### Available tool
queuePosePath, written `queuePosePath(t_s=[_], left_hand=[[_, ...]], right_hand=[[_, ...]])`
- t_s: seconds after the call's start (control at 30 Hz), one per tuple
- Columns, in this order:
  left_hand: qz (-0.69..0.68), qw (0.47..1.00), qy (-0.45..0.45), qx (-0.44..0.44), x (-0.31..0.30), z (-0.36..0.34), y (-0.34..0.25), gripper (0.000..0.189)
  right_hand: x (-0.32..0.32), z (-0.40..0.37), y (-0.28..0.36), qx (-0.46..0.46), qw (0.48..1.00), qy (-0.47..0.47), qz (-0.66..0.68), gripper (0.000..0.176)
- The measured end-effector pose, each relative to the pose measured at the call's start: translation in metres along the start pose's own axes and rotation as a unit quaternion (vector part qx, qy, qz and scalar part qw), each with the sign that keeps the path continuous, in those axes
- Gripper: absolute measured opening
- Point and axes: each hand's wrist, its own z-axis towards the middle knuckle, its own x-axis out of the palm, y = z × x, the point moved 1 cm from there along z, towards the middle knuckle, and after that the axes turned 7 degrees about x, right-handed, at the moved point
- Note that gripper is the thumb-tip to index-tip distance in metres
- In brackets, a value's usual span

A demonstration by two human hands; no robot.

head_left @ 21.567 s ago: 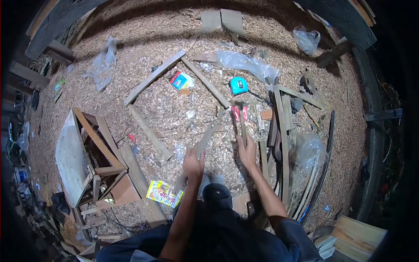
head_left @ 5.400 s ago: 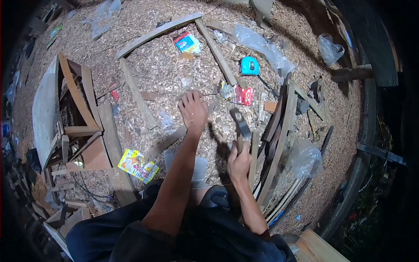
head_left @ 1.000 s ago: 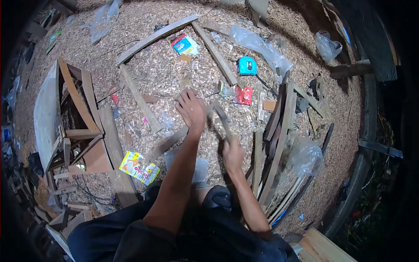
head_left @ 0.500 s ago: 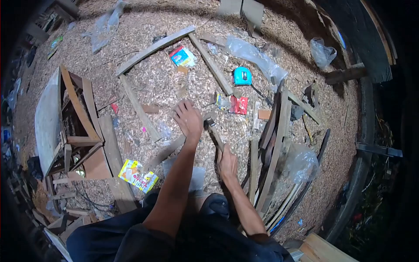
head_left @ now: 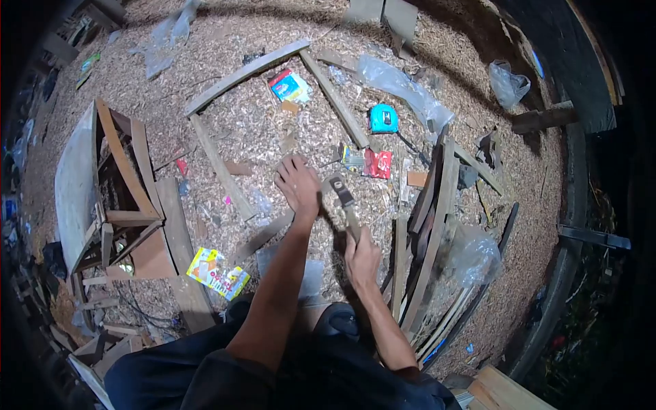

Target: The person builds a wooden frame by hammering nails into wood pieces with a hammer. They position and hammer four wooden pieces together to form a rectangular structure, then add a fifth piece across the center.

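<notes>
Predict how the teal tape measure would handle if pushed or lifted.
The teal tape measure would probably stay stiff, given its chunky case. Lying on its broad side, it seems unlikely to roll. The loose wood chips around it might drag slightly.

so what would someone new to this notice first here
Probably the bright turquoise tape measure lying on the wood chips, beyond the hammer in the right hand. The yellow wrapper near the person's legs and the red packet just nearer than the tape measure also stand out against the pale ground.
</notes>
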Motion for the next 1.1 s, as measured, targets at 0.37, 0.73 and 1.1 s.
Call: queuePosePath(t_s=[0.37, 0.73, 1.1], left_hand=[[0.019, 1.000, -0.003, 0.002, 0.000, 0.000, -0.002, 0.021], [0.032, 0.999, -0.024, 0.001, 0.002, 0.006, -0.003, 0.018], [-0.075, 0.975, 0.080, 0.195, -0.046, -0.043, 0.003, 0.022]], right_hand=[[0.001, 0.015, -0.018, -0.032, 0.999, -0.038, 0.001, 0.017], [0.002, 0.018, -0.019, 0.050, 0.998, -0.031, 0.014, 0.025], [-0.001, -0.012, -0.017, 0.060, 0.985, -0.046, 0.155, 0.024]])
